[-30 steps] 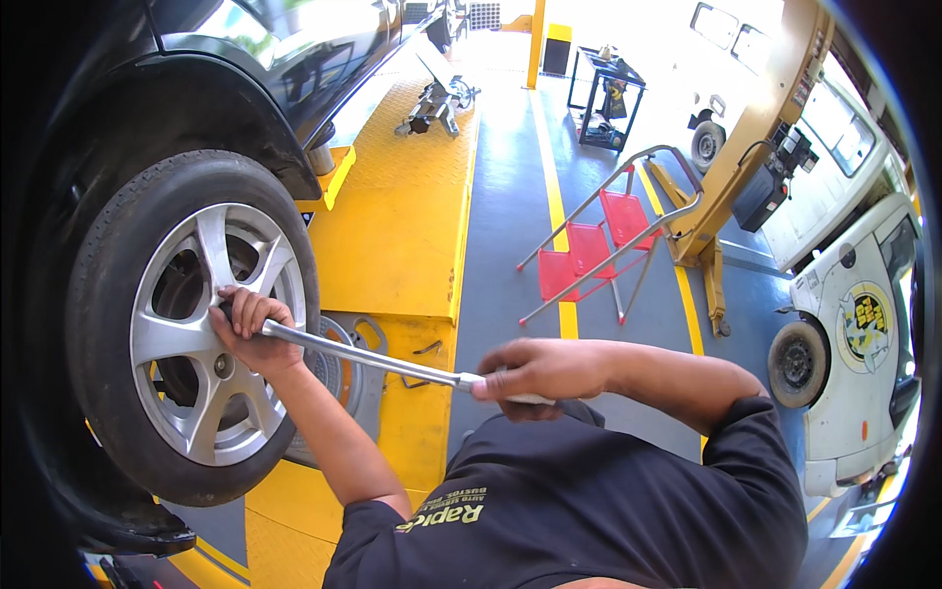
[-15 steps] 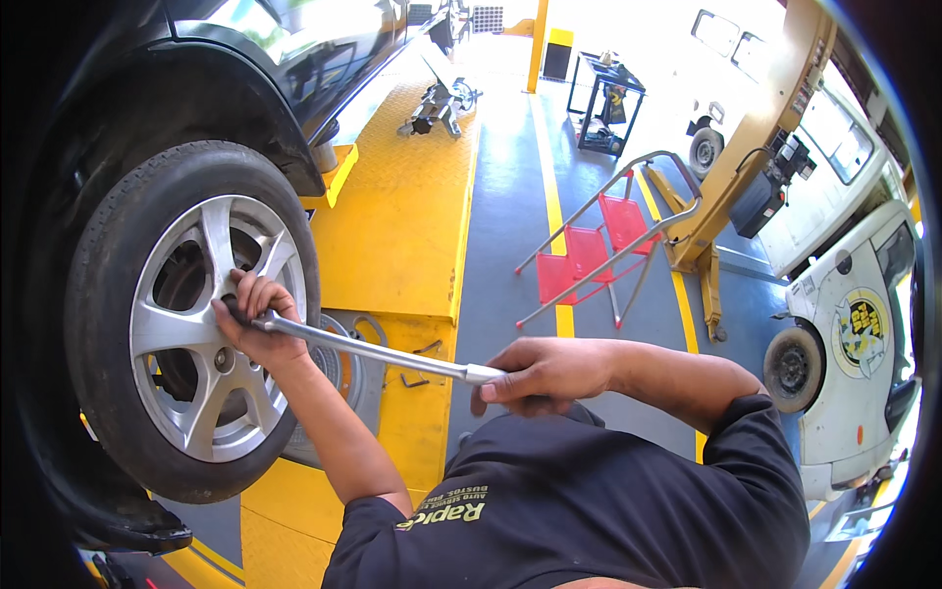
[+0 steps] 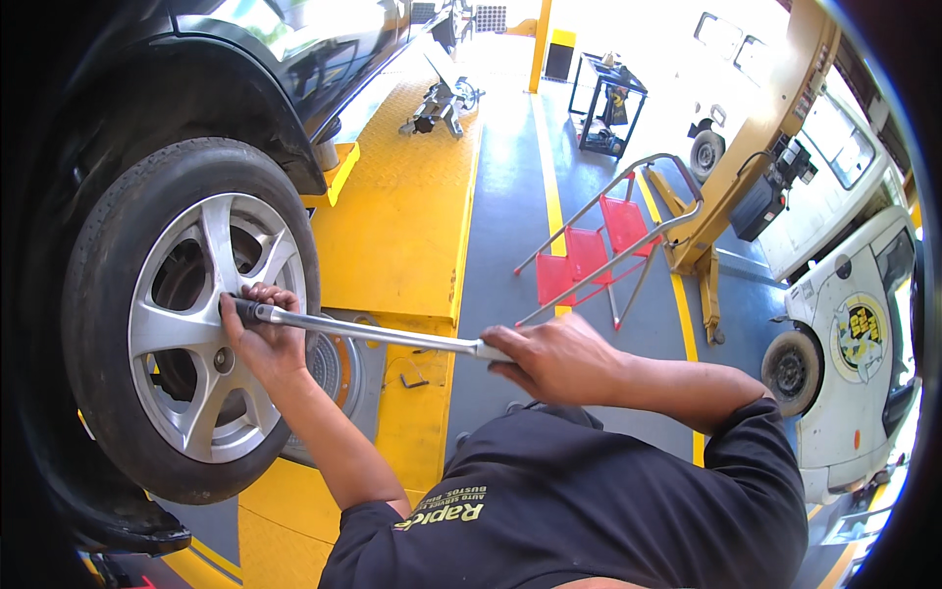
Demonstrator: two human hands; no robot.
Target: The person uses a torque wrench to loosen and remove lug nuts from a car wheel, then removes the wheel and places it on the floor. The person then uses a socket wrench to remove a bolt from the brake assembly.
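Here the wrench (image 3: 368, 334) spans level from wheel (image 3: 191, 319) hub to right hand (image 3: 554, 358), both hands' fingers closed on it, left hand (image 3: 257, 339) nearer the socket.

Yellow lift ramp and grey floor

The yellow ramp (image 3: 412, 196) bears the car's wheel (image 3: 186, 314) at left; a red step ladder (image 3: 599, 250) stands on the grey floor (image 3: 510, 196) to its right.

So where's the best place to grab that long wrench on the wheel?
Probably at both ends, as shown: the right hand wraps the far handle end of the wrench from above, where the long bar gives most leverage, while the left hand cups the socket end against the wheel to steady it.
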